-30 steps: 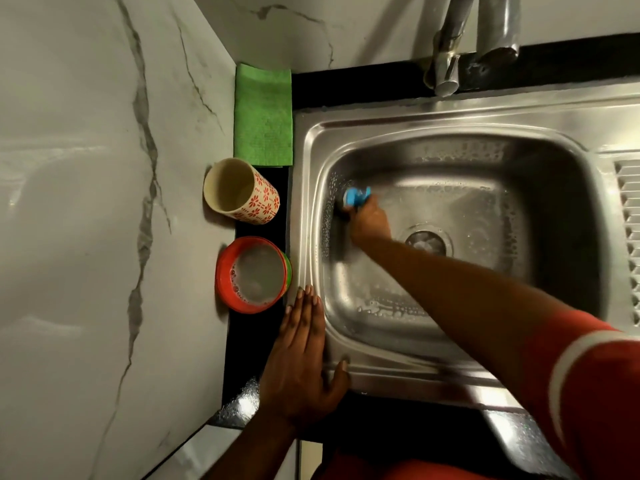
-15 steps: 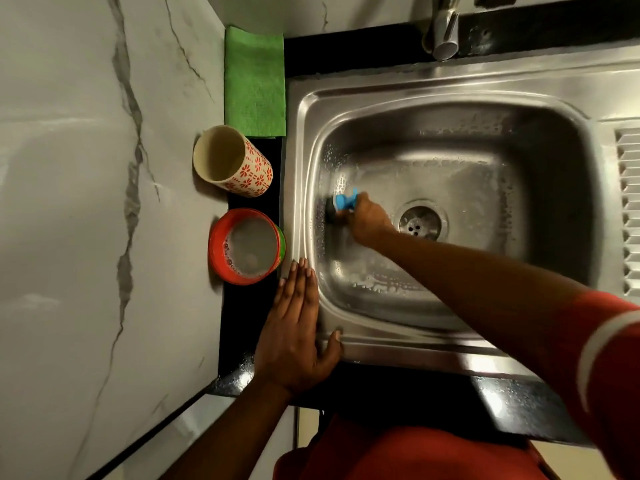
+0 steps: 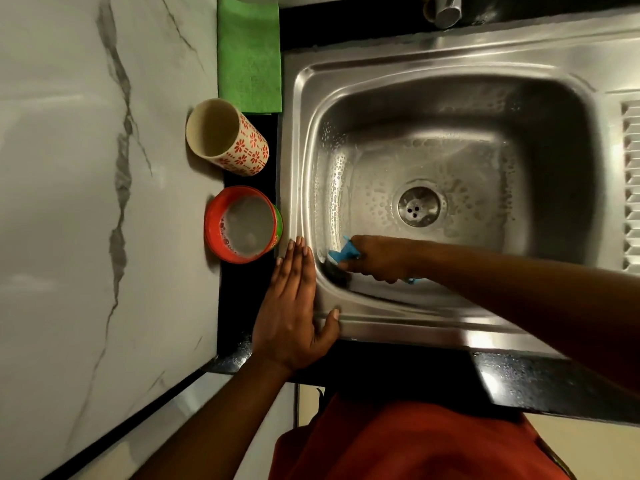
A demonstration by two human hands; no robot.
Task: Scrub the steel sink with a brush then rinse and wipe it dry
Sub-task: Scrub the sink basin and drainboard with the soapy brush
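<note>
The steel sink (image 3: 450,69) fills the upper right, its basin wet and speckled with soap bubbles around the drain (image 3: 418,206). My right hand (image 3: 379,258) grips a blue-handled brush (image 3: 341,254) whose dark bristles press into the basin's near left corner. My left hand (image 3: 294,303) lies flat, fingers straight, on the sink's left rim at the near corner, thumb hooked over the front edge. A folded green cloth (image 3: 248,53) lies on the black counter at the far left of the sink.
A cup with red flower print (image 3: 228,136) and a red bowl of soapy water (image 3: 242,225) stand on the black counter strip left of the sink. A marble wall (image 3: 86,202) rises beyond them. The tap spout (image 3: 445,10) hangs over the far rim. Drainboard ridges (image 3: 630,185) are at right.
My right hand has drawn the brush along the basin's left wall from the far left side to the near left corner. The left hand has stayed on the rim.
</note>
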